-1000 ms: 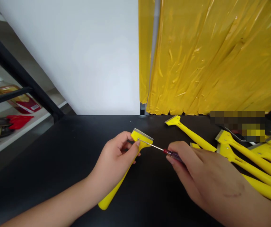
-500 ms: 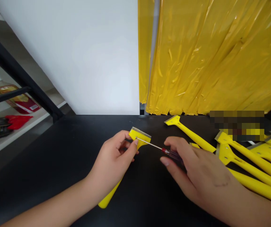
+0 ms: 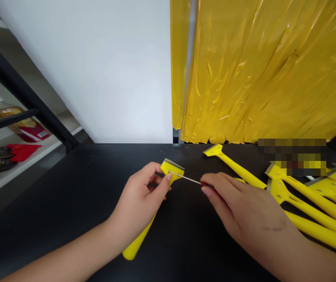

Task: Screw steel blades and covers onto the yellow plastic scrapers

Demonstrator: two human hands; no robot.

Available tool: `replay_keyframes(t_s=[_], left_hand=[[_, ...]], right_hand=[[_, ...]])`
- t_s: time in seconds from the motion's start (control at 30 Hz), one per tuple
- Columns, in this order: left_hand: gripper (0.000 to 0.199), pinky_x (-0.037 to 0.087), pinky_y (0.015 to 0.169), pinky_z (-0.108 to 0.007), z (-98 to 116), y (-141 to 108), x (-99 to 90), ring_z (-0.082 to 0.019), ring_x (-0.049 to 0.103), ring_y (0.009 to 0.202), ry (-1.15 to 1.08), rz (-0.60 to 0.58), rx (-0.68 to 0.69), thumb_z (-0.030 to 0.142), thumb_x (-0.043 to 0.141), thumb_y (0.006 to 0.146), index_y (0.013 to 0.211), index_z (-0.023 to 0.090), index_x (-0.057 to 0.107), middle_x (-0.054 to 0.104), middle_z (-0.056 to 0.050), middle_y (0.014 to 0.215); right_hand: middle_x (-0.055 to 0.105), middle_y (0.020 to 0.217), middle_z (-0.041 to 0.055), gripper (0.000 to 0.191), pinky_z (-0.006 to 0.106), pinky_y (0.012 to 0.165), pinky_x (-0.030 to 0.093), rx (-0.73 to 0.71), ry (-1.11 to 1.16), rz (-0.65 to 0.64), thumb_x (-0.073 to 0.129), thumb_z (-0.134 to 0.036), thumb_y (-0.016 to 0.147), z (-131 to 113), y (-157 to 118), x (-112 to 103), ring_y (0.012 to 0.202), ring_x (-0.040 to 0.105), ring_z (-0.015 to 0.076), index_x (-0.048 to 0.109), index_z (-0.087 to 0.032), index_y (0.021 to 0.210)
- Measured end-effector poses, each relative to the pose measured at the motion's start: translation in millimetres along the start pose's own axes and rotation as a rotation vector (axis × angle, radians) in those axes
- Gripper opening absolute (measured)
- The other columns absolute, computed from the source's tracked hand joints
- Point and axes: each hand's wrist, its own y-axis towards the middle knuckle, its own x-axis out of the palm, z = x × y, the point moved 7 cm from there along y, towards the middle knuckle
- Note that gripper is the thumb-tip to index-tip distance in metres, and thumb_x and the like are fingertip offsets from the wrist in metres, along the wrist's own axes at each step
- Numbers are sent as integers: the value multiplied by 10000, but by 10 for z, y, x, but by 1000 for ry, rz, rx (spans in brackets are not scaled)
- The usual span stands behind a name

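Observation:
My left hand [image 3: 144, 192] grips a yellow plastic scraper [image 3: 172, 170] near its metal-edged head, with the long handle reaching down toward me. My right hand [image 3: 238, 203] holds a small screwdriver [image 3: 185, 178] whose red grip is mostly hidden in my fingers. Its thin steel shaft reaches left, and the tip meets the scraper head by my left thumb. Another yellow scraper [image 3: 235, 166] lies on the table just beyond my right fingers. Several more [image 3: 308, 199] overlap at the right.
The scrapers lie on a black table [image 3: 68, 203] backed by a white wall [image 3: 82, 66] and yellow plastic sheeting [image 3: 258, 66]. A blurred patch [image 3: 292, 156] covers part of the far right. On a shelf at left stand a bottle [image 3: 18, 123] and a red item [image 3: 22, 152].
My right hand has moved left and closed further over the screwdriver grip, hiding more of it. The scraper head in my left hand has shifted slightly left.

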Motion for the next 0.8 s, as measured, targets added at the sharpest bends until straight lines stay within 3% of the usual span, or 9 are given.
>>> replay_keyframes(t_s=[0.07, 0.2, 0.3, 0.43, 0.57, 0.7, 0.8], left_hand=[[165, 600, 691, -297, -2, 0, 2, -196, 712, 797, 7, -4, 6, 405, 633, 1020, 997, 243, 651, 728, -11, 862], [170, 573, 662, -280, -12, 5, 5, -178, 692, 737, 43, -13, 16, 408, 624, 1028, 1002, 242, 647, 716, -3, 829], [170, 567, 653, -277, -20, 7, 4, -182, 698, 744, 36, -11, 12, 406, 630, 1023, 999, 239, 646, 718, -9, 832], [166, 576, 648, -280, -22, 4, 6, -181, 695, 734, 41, -7, 16, 401, 640, 1012, 1004, 237, 660, 717, -13, 829], [178, 614, 657, -298, -32, 4, 3, -199, 720, 789, 17, -4, -4, 419, 638, 1011, 987, 242, 642, 717, -14, 857], [186, 627, 659, -305, -18, 7, -8, -207, 733, 810, 6, 11, -3, 424, 641, 1010, 965, 244, 625, 712, -13, 865], [184, 620, 653, -299, -19, 4, 6, -205, 731, 799, 8, 3, -8, 424, 641, 1010, 967, 245, 622, 712, -9, 850]], right_hand=[[717, 935, 31, 153, 318, 576, 450, 17, -8, 25, 461, -296, 1107, -3, -5, -14, 718, 727, 194, 554, -213, 1195], [681, 784, -9, 157, 316, 524, 404, -17, 29, -29, 417, -265, 1113, -40, -4, 17, 603, 688, 181, 559, -232, 1056], [739, 930, 17, 146, 312, 577, 460, 44, 84, 0, 475, -319, 1099, 27, -3, 1, 701, 737, 188, 554, -224, 1178], [680, 746, -27, 228, 313, 541, 424, 78, 133, -93, 416, -337, 1117, 101, -3, 99, 580, 673, 174, 574, -251, 978], [749, 915, 13, 171, 319, 640, 511, 166, 186, -49, 512, -364, 1085, 194, 5, 103, 744, 743, 199, 558, -241, 1194], [744, 946, 8, 138, 314, 647, 519, 100, 208, -118, 437, -281, 1108, 146, 10, 136, 774, 743, 184, 572, -258, 1120], [767, 1053, 52, 207, 345, 691, 547, 91, 115, -7, 455, -339, 1109, 143, 12, 45, 848, 774, 221, 567, -243, 1254]])
